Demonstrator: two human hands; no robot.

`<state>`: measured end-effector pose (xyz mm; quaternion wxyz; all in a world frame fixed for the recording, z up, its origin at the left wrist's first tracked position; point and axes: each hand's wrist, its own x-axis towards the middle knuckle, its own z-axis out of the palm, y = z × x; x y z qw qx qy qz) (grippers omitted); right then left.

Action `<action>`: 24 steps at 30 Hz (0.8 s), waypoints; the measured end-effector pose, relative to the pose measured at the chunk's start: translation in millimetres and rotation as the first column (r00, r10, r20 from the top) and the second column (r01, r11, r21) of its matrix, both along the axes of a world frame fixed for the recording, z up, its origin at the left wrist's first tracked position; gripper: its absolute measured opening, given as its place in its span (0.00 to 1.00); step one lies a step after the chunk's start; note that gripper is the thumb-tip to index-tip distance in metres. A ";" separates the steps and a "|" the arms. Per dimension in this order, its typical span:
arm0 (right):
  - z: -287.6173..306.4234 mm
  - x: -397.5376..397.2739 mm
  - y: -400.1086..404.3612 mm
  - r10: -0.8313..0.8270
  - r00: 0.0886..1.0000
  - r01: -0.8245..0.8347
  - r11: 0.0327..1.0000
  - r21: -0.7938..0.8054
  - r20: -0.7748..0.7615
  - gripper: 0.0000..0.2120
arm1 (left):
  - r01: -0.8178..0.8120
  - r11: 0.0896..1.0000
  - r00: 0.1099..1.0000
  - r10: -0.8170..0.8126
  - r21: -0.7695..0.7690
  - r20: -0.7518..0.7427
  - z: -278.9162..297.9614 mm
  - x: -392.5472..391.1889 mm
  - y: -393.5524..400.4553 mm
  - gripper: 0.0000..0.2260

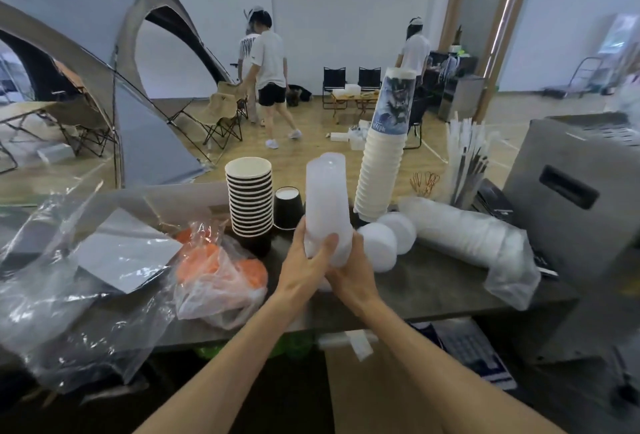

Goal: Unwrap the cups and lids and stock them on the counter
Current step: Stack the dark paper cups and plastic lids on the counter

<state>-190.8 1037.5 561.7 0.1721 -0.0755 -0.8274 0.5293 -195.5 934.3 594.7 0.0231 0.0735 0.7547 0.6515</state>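
No text is legible; print on the tall cup stack is too blurred to read

Frosted white lid stack between the fingers; left of them, black cups with cream insides, orange lids; right, blue-printed white cups.

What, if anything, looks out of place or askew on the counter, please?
A sleeve of lids lies toppled on its side beside the upright white cups, with loose lids at its open end. Empty wrap sprawls at the left.
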 end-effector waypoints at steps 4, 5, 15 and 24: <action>67.1 -42.9 13.8 -0.016 0.989 0.021 0.999 0.031 -0.147 0.35 | -0.031 0.997 0.990 0.040 0.067 -0.135 49.9 -49.8 16.9 0.28; 87.3 -57.1 18.1 -0.034 0.986 0.042 0.998 0.049 -0.162 0.37 | -0.029 0.994 0.986 0.046 0.103 -0.163 67.9 -64.1 22.9 0.24; 119.3 -195.0 54.3 -0.010 0.988 0.014 1.000 0.023 -0.155 0.48 | -0.002 0.999 0.967 0.015 0.050 -0.256 115.3 -174.0 45.5 0.24; 65.5 -184.7 50.9 -0.057 0.996 0.050 0.994 0.096 0.072 0.34 | -0.020 1.000 0.995 0.019 -0.002 -0.097 39.6 -187.5 46.6 0.23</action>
